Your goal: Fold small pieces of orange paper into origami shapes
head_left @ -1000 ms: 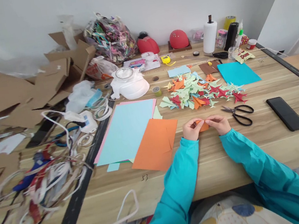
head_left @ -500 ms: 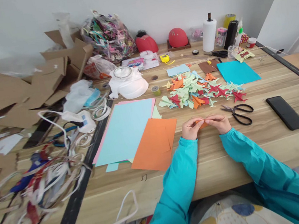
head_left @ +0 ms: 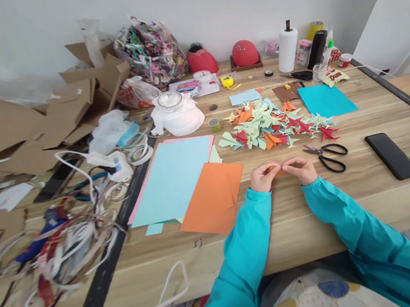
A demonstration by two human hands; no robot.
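Between my two hands is a small piece of orange paper [head_left: 280,173], mostly covered by the fingers. My left hand [head_left: 263,177] pinches its left side and my right hand [head_left: 301,169] pinches its right side, thumb tips nearly meeting. Just beyond them lies a heap of folded paper cranes [head_left: 262,120] in green, orange, red and blue. Black-handled scissors [head_left: 331,156] rest close to the right of my right hand. Left of my left hand, orange paper sheets [head_left: 208,200] overlap a stack of light blue and pink sheets [head_left: 173,177].
A black phone [head_left: 393,155] lies at the right. A bright blue sheet [head_left: 327,99] is behind the cranes. Along the back stand a paper roll [head_left: 287,49], red pincushions [head_left: 245,53] and a yellow tape measure [head_left: 227,81]. Cables [head_left: 82,242] and cardboard [head_left: 0,130] crowd the left side.
My hands keep the same pinch on the orange paper, with hardly any movement. The camera view has shifted very slightly.
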